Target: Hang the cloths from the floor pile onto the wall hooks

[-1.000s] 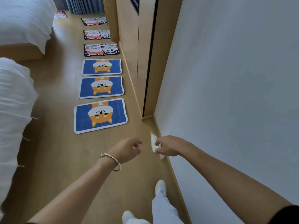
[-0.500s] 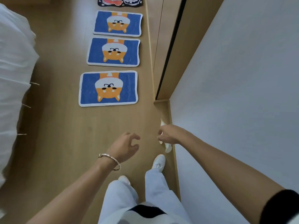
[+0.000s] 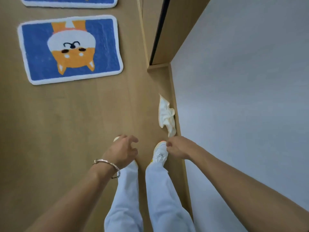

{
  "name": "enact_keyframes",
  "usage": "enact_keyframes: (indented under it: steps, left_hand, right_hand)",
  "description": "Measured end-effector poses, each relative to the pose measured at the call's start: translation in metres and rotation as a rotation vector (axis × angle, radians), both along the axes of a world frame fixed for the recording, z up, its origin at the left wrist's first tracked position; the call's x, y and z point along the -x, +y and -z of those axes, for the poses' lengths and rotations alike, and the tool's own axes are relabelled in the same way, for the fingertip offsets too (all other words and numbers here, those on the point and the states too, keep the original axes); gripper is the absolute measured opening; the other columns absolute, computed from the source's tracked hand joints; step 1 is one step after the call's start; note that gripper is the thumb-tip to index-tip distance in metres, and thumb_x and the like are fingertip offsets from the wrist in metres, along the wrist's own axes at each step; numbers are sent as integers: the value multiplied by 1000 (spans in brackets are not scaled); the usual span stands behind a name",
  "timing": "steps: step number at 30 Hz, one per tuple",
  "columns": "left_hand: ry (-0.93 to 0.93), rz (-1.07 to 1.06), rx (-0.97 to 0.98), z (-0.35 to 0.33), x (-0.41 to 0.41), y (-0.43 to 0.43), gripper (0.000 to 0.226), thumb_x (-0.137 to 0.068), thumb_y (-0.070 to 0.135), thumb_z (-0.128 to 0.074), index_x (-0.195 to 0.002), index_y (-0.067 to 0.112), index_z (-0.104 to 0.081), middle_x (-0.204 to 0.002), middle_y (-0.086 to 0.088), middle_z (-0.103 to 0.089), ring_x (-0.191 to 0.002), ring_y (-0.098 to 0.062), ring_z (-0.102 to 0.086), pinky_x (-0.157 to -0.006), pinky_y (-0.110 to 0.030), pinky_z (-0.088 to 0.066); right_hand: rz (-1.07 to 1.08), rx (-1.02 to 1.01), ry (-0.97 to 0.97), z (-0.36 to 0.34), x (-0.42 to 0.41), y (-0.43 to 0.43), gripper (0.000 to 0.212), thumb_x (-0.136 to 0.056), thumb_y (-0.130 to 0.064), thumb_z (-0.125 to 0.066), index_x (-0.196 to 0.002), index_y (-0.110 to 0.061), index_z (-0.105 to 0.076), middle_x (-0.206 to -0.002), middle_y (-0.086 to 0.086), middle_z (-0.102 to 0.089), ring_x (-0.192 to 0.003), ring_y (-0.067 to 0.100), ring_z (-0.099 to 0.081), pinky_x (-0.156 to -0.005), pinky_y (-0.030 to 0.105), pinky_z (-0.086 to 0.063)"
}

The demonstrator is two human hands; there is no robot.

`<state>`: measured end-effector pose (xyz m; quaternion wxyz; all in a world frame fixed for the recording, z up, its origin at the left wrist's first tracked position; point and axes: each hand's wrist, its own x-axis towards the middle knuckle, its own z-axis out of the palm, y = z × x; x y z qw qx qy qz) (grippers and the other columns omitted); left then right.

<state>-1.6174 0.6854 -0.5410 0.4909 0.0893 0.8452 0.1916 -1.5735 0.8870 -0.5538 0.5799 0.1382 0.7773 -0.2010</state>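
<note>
The white cloth (image 3: 166,114) lies bunched on the floor (image 3: 75,123) by the wall (image 3: 242,97). Its tip meets the curled right hand (image 3: 178,148) from 12 o'clock; I cannot tell if it pinches. The left hand (image 3: 122,152) hangs loose, empty. A dog mat (image 3: 70,49) lies at 10 o'clock, with bare floor between.

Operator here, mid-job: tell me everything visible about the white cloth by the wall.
The white cloth is small, soft-looking fabric, cream-white with a thin yellowish edge trim. It is crumpled and drawn out long, pointed at its far corner, bunched midway, narrowing to a twisted tail at the right hand. It lies on the wood floor against the baseboard of the grey wall. The hand, its fingers curled, appears to pinch the tail; nothing else touches it.
</note>
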Motion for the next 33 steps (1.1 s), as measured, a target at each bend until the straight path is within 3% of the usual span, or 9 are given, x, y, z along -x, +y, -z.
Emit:
enact_keyframes:
  steps: [5, 12, 19, 23, 29, 33]
  left_hand:
    - [-50, 87, 30, 73, 6, 7, 38, -91, 19, -51, -128, 23, -50, -125, 0, -51, -116, -18, -50, -89, -22, -38]
    - [50, 162, -11, 176, 42, 49, 42, -92, 23, -52, -133, 25, -45, -131, -2, -49, -117, -22, -51, -92, -28, -43]
    - [100, 309, -21, 288, 26, 78, 43, -91, 27, -51, -133, 29, -45, -129, 2, -49, -113, -20, -51, -91, -28, -42]
    - [62, 364, -24, 335, 18, 74, 44, -91, 29, -50, -135, 29, -42, -128, 2, -48, -113, -18, -51, -89, -24, -38]
    - [48, 391, 27, 366, 34, 60, 43, -93, 32, -48, -135, 30, -40, -128, 6, -49, -113, -13, -51, -91, -22, -41]
    - [49, 371, 33, 359, 47, 57, 44, -94, 30, -48, -136, 28, -39, -126, 4, -49, -110, -14, -52, -90, -22, -43]
  right_hand:
    - [102, -11, -37, 78, -18, 13, 29, -97, -21, -41, -121, -15, -57, -118, 6, -61, -104, 22, -58, -84, 29, -45]
    - [259, -20, 74, 185, 0, 24, 39, -97, -21, -39, -134, -19, -51, -141, 1, -47, -125, 22, -48, -98, 33, -41]
    - [347, -91, 163, 305, -1, 50, 48, -97, -25, -38, -145, -26, -33, -145, 4, -40, -121, 27, -50, -94, 36, -44]
    - [415, -152, 156, 361, -2, 68, 57, -99, -28, -37, -151, -24, -16, -153, 6, -30, -134, 30, -39, -103, 40, -37]
    - [424, -145, 130, 402, 2, 83, 63, -99, -26, -38, -153, -19, -6, -160, 3, -15, -141, 28, -28, -110, 41, -32]
    - [421, -173, 213, 391, 18, 80, 54, -100, -26, -35, -151, -20, -20, -154, 6, -31, -135, 27, -38, -105, 37, -35]
